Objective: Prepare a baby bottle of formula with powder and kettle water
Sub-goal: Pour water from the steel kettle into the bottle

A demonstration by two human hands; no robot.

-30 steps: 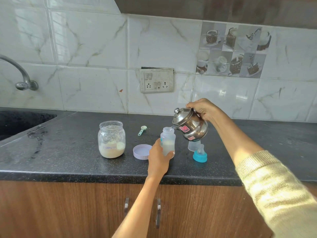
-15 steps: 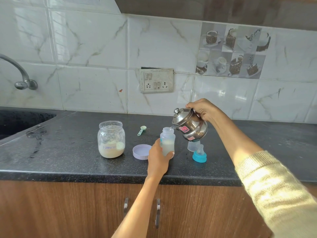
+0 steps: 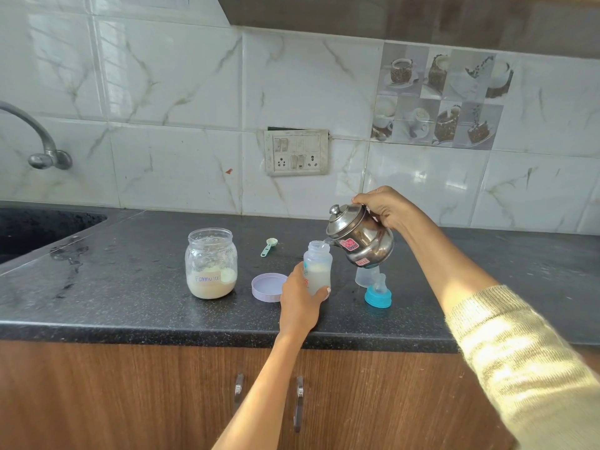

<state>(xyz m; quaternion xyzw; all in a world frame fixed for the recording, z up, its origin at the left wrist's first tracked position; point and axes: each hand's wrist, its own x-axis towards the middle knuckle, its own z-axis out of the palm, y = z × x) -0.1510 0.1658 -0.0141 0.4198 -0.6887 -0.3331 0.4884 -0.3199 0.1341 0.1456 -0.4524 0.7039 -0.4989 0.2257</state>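
Observation:
An open baby bottle (image 3: 318, 267) stands upright on the black counter (image 3: 130, 287), partly filled with milky liquid. My left hand (image 3: 300, 298) grips its lower part. My right hand (image 3: 386, 207) holds a small steel kettle (image 3: 358, 238) by its handle, tilted left with its spout over the bottle's mouth. A glass jar (image 3: 211, 264) labelled Formula, open and about a third full of powder, stands to the left. Its lilac lid (image 3: 268, 287) lies beside the bottle. A green scoop (image 3: 268, 246) lies behind.
The blue teat ring (image 3: 378, 293) and a clear cap (image 3: 367, 276) sit right of the bottle, under the kettle. A sink (image 3: 32, 228) and tap (image 3: 39, 138) are at far left, with wet patches (image 3: 69, 261) on the counter there. A socket plate (image 3: 296, 152) is on the tiled wall.
Almost nothing differs: the kettle stays tilted over the bottle and both hands hold their places.

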